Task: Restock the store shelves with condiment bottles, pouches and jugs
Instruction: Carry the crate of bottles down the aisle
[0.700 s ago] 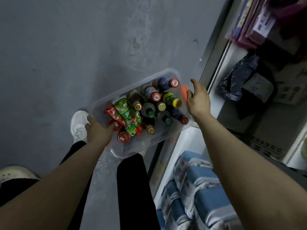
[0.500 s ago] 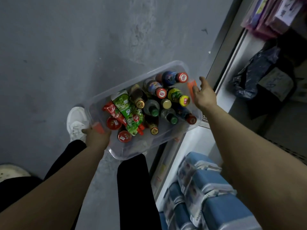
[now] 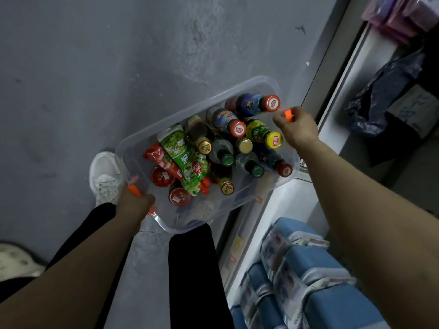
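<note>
So the clear plastic bin is where the whole load sits, packed close. There are blue-labelled bottles with red caps, a green bottle with a yellow cap, several dark bottles with green or gold caps, a green pouch lying over a red pouch, and two red-lidded jars at the near end. We see no gap where stock has been taken out, and no condiments on the shelving in view. We therefore judge the restock of this bin hardly begun, with everything in it left to place.

We hold the bin by its two short ends. Our left hand is curled round the near end at its orange latch. Our right hand closes its fingers on the orange latch at the far end. The stock thus lies between the hands, below the grips, and neither hand touches a bottle (only the bin is held).

The bin's right corner overlaps the edge of the grey shelf unit, though we cannot tell whether it rests there. The bottom shelf holds blue wrapped packs, and higher up lies a dark plastic bag. Beneath everything is the grey concrete floor, with our white shoe beside the bin's near end.
</note>
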The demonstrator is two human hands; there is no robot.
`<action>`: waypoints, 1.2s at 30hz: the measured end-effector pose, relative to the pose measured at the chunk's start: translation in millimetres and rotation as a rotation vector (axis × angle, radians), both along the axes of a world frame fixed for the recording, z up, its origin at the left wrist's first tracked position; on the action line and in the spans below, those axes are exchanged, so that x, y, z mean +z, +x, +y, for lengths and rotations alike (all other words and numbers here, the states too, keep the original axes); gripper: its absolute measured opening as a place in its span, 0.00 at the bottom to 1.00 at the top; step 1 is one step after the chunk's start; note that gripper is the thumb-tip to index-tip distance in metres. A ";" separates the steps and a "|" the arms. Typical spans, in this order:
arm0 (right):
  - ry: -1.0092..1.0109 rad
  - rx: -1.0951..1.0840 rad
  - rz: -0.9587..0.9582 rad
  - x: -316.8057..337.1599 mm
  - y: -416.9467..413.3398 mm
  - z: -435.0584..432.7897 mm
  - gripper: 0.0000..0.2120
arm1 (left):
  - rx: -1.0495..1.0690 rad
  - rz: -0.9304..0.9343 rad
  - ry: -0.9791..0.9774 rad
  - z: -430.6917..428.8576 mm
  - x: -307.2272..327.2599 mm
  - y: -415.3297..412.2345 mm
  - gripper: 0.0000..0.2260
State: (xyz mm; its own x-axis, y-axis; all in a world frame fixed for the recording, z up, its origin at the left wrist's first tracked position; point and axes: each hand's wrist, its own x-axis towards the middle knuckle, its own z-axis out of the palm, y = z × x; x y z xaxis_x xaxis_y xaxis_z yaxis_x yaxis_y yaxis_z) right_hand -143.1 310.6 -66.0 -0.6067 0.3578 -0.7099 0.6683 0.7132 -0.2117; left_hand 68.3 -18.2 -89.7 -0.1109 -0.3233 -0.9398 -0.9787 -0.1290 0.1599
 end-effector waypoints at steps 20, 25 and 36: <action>-0.158 -0.524 -0.034 -17.6 42.2 -20.1 0.16 | -0.649 0.235 -0.410 -76.0 -3.4 -205.3 0.15; -0.241 -0.702 0.085 -29.0 42.5 -25.8 0.20 | -0.594 0.346 -0.356 -78.8 -11.7 -197.2 0.16; -0.103 -0.684 0.097 -28.2 46.6 -27.0 0.11 | -0.694 0.279 -0.523 -71.1 1.3 -183.6 0.16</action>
